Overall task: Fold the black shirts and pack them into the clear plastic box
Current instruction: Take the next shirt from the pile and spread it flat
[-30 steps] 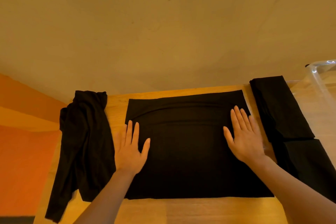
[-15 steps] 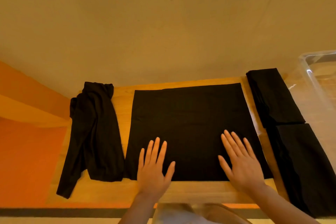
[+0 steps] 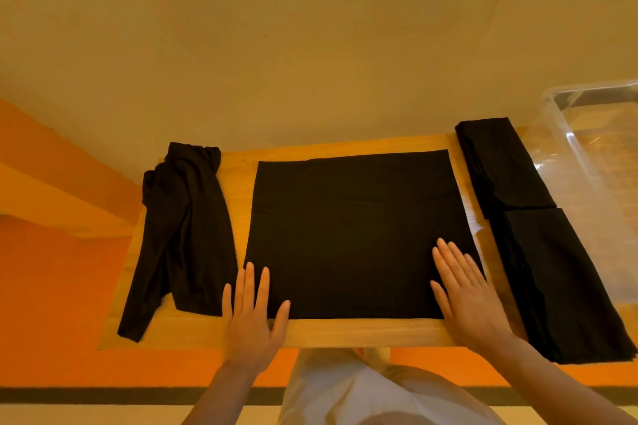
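A black shirt (image 3: 352,231), folded into a flat rectangle, lies in the middle of the wooden table (image 3: 345,333). My left hand (image 3: 252,317) rests flat with straight fingers on its near left corner. At the near right corner my right hand (image 3: 466,293) lies flat on the cloth, fingers spread. An unfolded black shirt (image 3: 183,234) is heaped at the table's left end, one sleeve trailing toward me. Two folded black shirts sit on the right: a far one (image 3: 500,169) and a near one (image 3: 552,283). The clear plastic box (image 3: 600,155) stands at the far right.
The table's near edge runs just under my wrists, with my light-coloured lap (image 3: 362,390) below it. A plain wall rises behind the table. An orange floor shows to the left and beneath the table.
Both hands have slid across the flat shirt from its far part to its near edge. The wrinkle across the shirt's top has gone. My view has tilted down.
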Available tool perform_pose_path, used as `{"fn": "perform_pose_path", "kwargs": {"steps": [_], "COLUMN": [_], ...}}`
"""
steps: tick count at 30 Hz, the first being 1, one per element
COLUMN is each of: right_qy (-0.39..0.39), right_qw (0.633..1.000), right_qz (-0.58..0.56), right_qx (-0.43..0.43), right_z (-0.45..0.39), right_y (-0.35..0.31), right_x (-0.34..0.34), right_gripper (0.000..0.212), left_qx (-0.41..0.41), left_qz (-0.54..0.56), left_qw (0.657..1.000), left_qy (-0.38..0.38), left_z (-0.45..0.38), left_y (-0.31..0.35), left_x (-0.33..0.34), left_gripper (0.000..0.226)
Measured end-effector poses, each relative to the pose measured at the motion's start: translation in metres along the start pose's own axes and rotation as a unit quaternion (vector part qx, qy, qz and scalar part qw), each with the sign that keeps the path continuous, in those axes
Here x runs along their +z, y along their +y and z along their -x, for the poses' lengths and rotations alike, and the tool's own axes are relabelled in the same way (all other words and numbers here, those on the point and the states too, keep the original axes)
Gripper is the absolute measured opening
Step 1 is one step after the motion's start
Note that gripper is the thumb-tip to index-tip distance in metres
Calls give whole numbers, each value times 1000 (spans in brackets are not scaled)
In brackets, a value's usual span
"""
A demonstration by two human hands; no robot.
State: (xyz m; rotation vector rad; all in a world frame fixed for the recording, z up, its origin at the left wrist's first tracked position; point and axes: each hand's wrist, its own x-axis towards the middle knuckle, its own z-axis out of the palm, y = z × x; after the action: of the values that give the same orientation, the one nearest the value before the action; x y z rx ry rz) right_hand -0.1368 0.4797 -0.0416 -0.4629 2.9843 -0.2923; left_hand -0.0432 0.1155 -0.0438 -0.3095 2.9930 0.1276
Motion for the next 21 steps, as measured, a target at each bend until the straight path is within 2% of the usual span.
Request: {"fn": "perform_pose_path", "kwargs": {"steps": [3,7,13,18,21], "right_qy": [-12,-28,-42,-48,-48], "right_qw": [998,994,993,993,994], "right_qz": [-1,5,29,38,41], "right_qx": [-61,-102,-108,-103,-88], "right_z": [11,38,47,50,59], "right_y": [-6,2,6,6,3], "right_x": [-2,4,2,0,2], "right_gripper": [56,61,75,75,72], "left_qx": [71,67,104,115,139], "left_qz": [-9,-7,-22,-48,-61], "left_qw": [997,997,994,991,988], "left_qy": [-29,-45,-41,-40,-9], "left_z": [19,35,45,47,48], "left_y": [-1,-13,-22,-25,-29], "left_x": [3,4,0,1,3], "left_gripper": [74,78,78,69,62]}}
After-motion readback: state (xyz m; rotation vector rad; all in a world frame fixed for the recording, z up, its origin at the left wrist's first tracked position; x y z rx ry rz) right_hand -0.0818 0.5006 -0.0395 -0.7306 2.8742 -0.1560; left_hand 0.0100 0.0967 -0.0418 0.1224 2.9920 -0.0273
